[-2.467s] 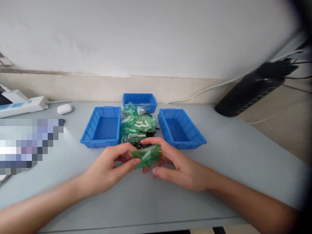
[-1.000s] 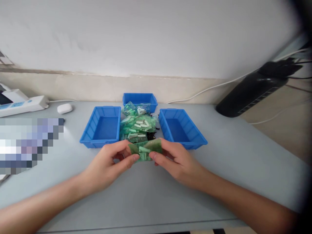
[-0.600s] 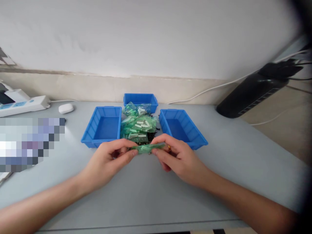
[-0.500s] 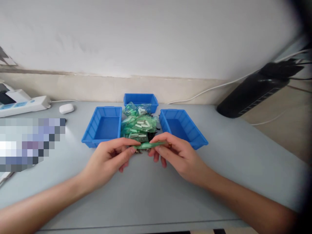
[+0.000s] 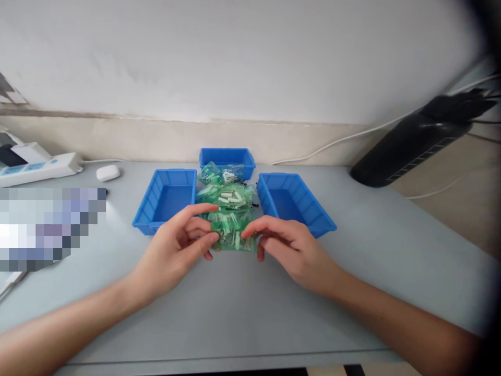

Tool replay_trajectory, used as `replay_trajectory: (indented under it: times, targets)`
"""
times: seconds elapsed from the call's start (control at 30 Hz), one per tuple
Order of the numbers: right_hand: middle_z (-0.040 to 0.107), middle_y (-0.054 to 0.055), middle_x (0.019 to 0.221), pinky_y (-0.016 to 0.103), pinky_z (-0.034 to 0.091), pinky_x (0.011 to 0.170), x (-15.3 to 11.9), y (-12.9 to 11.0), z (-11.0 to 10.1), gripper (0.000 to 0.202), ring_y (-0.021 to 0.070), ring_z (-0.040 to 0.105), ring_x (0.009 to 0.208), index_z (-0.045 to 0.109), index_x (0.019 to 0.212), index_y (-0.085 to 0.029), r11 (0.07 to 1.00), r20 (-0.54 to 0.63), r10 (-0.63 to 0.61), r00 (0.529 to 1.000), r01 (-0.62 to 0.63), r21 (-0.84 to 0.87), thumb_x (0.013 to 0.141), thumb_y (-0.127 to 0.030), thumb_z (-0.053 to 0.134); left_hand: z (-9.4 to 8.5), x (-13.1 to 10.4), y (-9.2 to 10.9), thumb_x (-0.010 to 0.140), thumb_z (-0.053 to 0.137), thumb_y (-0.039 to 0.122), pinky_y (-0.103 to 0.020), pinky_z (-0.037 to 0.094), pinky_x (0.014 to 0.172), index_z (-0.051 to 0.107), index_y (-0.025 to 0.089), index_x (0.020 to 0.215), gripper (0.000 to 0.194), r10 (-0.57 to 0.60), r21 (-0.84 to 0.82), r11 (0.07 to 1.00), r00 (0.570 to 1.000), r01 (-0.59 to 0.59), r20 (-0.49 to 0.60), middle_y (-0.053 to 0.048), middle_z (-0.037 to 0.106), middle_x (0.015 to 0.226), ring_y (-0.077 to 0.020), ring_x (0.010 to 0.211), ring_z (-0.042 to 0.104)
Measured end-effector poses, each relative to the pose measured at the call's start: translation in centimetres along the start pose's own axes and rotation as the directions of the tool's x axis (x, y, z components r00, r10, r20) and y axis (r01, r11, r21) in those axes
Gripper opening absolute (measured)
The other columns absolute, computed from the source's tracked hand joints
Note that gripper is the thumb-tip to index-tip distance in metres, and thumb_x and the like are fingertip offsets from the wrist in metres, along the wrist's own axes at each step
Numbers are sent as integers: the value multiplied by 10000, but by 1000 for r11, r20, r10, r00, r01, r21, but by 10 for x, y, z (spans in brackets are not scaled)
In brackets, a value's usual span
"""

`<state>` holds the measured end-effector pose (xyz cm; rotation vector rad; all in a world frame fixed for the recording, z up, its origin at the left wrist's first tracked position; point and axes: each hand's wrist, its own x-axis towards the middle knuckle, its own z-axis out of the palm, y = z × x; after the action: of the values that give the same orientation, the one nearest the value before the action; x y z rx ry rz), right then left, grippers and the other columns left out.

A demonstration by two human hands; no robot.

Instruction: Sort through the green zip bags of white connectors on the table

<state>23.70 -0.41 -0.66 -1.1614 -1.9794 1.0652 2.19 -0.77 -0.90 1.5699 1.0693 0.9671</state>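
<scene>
A small green see-through plastic bag [image 5: 235, 241] is held up over the table, its face turned toward me. Pale rod-like pieces and darker bits show inside it. My left hand [image 5: 172, 250] pinches the bag's left edge, thumb in front. At its right side is my right hand [image 5: 293, 245], index fingertip on the bag's front and the other fingers curled by its edge. Just beyond lies a pile of similar green bags [image 5: 233, 196] holding white plugs and what look like screws; the held bag partly covers it.
Blue plastic bins stand around the pile: a left bin [image 5: 144, 214], a right bin [image 5: 313, 209] and a back bin [image 5: 226, 155]. Farther left are a white earbud case [image 5: 108, 173], a power strip [image 5: 62, 168] and a blurred-out device [image 5: 43, 230]. A black cylinder [image 5: 403, 146] leans at right.
The bag was edge-on between both hands and now faces me, its front visible. My right hand's fingers have shifted slightly right along it. The view has moved a little.
</scene>
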Motion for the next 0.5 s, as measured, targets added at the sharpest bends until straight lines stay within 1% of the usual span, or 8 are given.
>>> replay_trajectory:
  times: [0.07, 0.17, 0.23, 0.33, 0.4, 0.5]
  targets:
    - [585, -22, 693, 239, 416, 533, 0, -1, 0, 232, 119, 546, 599, 617, 899, -237, 1000, 0, -9, 1000, 9, 4, 818, -128, 429, 0, 1, -1, 822, 578, 250, -215, 517, 605, 481, 206, 1172, 365, -11, -6, 1000, 1000, 11, 7, 31, 598, 728, -95, 592, 588]
    - [582, -30, 713, 223, 424, 539, 1, -1, 2, 107, 108, 543, 617, 604, 864, -243, 1000, -16, -26, 1000, 27, 1, 840, -215, 503, -1, 1, -2, 815, 592, 252, -196, 507, 606, 518, 206, 1147, 344, -28, 26, 999, 1000, 28, 11, 33, 601, 718, -87, 594, 579]
    - [576, -37, 715, 222, 434, 562, 2, 0, 3, 71, 106, 549, 638, 589, 873, -254, 1000, -22, -26, 999, 26, -3, 841, -239, 528, -2, 1, -1, 816, 591, 256, -196, 505, 604, 527, 214, 1148, 341, -20, 47, 999, 1000, 20, 12, 35, 596, 711, -89, 596, 578]
    - [565, -42, 738, 234, 451, 588, 2, 0, 5, 123, 113, 565, 666, 557, 960, -287, 1000, -38, -16, 999, 16, 5, 841, -259, 544, -1, 1, 0, 826, 572, 253, -197, 503, 597, 554, 226, 1130, 305, 21, 84, 996, 1000, -22, 12, 31, 594, 713, -95, 603, 579]
    - [547, -44, 737, 243, 459, 592, 2, 0, 6, 175, 120, 575, 678, 535, 1012, -307, 1000, -46, -11, 999, 12, 9, 842, -267, 545, -1, 0, 0, 831, 558, 245, -192, 495, 579, 591, 224, 1082, 254, 41, 123, 991, 999, -42, 11, 25, 605, 709, -98, 601, 580]
    - [533, -39, 734, 257, 470, 599, 1, -1, 6, 196, 130, 583, 684, 531, 1034, -303, 1000, -40, -4, 999, 4, 0, 842, -265, 543, -1, 0, 1, 825, 551, 231, -185, 479, 547, 624, 211, 1014, 203, 52, 173, 983, 999, -54, 13, 20, 621, 678, -103, 586, 581]
